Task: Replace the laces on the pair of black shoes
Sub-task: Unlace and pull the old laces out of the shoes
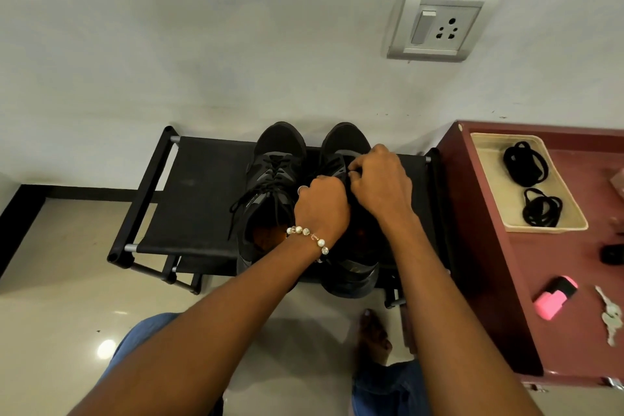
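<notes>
Black shoe rack [199,196] against wall carried both black shoes; left shoe [270,186] laced, right shoe [347,267] mostly hidden under the hands. Left hand [322,209] and right hand [381,181] had fingers curled at its laces, grip itself obscured. Spare lace bundles [526,167] lay in tray [486,179] on red surface [499,280].

Two bare forearms reach forward from the bottom edge, converging over the right shoe [347,159]. The left hand [322,204] is seen from its back, fingers curled under and hidden against the shoe's lacing; a bead bracelet [309,236] circles its wrist. The right hand [381,179] sits just beside it, slightly farther along the shoe toward the toe, knuckles up, fingers bent and fingertips pinching at the shoe's laces. The two hands nearly touch.
</notes>
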Available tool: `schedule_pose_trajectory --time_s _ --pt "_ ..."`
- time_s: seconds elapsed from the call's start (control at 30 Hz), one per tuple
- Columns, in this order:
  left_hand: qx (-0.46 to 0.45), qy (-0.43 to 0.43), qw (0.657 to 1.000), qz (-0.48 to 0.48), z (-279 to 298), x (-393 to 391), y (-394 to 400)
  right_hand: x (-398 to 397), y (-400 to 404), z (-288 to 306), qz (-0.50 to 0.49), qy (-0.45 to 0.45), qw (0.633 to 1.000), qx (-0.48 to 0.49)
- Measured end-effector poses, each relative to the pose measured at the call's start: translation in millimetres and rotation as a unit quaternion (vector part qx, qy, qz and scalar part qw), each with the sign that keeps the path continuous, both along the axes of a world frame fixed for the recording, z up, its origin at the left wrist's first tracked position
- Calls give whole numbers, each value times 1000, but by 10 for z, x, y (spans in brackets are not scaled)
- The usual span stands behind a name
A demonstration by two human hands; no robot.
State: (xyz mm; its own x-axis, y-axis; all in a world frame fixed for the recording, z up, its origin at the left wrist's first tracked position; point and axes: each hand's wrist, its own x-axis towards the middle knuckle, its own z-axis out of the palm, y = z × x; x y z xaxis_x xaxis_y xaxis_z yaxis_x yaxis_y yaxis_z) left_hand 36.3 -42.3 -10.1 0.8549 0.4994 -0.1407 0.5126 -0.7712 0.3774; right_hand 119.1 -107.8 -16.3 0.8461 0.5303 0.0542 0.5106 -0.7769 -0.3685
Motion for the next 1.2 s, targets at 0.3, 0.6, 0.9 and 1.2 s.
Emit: schedule_pose_trajectory --time_s 0.3,0.6,0.9,1.2 --pt "-18 0 1000 4 -5 -7 11 148 -72 110 -131 230 836 481" --pt "-7 2 1000 -3 -11 -6 13 161 -149 217 -97 89 833 537" --pt "-2 -2 1000 -7 -42 3 24 26 4 2 -30 18 998 59" --pt "-7 0 1000 -21 -40 6 50 166 -61 128 -189 304 733 578"
